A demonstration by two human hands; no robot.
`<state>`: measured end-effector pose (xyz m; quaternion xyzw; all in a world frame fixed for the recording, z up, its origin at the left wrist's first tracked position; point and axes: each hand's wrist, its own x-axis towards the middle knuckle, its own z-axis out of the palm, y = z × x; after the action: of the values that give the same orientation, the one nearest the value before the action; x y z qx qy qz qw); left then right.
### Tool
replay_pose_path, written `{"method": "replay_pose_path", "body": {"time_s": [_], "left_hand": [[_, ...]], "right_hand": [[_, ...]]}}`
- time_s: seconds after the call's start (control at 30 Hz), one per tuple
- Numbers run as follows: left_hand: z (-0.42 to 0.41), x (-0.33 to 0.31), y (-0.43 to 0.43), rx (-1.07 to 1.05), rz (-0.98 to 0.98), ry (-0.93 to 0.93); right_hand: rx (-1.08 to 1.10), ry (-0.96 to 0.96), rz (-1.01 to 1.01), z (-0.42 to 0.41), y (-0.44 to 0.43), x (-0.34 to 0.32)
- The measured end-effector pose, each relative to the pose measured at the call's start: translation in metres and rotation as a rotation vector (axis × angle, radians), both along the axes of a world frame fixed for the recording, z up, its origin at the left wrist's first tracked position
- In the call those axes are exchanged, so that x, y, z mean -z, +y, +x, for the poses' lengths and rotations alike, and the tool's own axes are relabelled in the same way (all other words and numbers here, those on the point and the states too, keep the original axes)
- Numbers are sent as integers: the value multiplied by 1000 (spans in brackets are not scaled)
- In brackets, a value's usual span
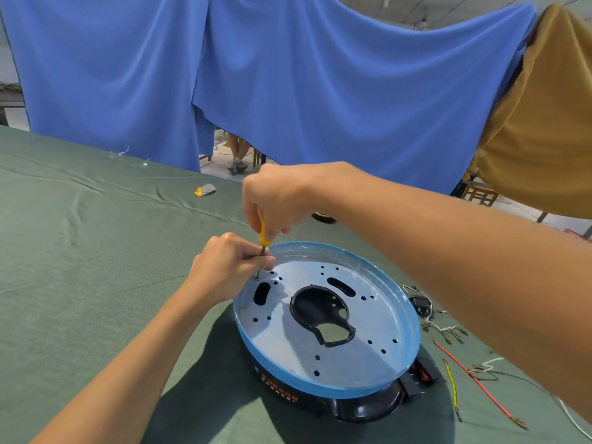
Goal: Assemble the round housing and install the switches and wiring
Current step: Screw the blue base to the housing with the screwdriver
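Note:
A round metal plate with a blue rim (362, 389) lies on top of a black housing (355, 408) on the green cloth. My right hand (275, 200) grips a screwdriver with a yellow handle (262, 235) held upright. Its tip stands on a screw (257, 277) at the plate's far left edge. My left hand (227, 270) pinches the screwdriver's metal shaft just above the screw. Two black switches (419, 378) lie against the housing's right side.
Loose wires lie to the right of the housing: a red wire (474, 379), a yellow-green wire (451, 382) and white leads with terminals (445, 330). A small yellow and grey item (205, 190) rests farther back on the table. Blue and tan cloths hang behind.

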<state>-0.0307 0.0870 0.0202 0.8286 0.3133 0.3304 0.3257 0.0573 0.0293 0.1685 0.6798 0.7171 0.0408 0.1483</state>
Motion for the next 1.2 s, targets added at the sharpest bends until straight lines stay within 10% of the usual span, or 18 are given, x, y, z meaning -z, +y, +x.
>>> {"method": "replay_pose_path", "body": {"time_s": [0.57,0.9,1.2], "left_hand": [[-2,-1,-2,34,-48,20],[1,3,2,20,-71,-14],[1,4,3,18,-77,12]], "right_hand": [[297,286,-55,4,0,10],[-37,-68,63,1,-2,5],[160,55,-11,-2,11,15]]}}
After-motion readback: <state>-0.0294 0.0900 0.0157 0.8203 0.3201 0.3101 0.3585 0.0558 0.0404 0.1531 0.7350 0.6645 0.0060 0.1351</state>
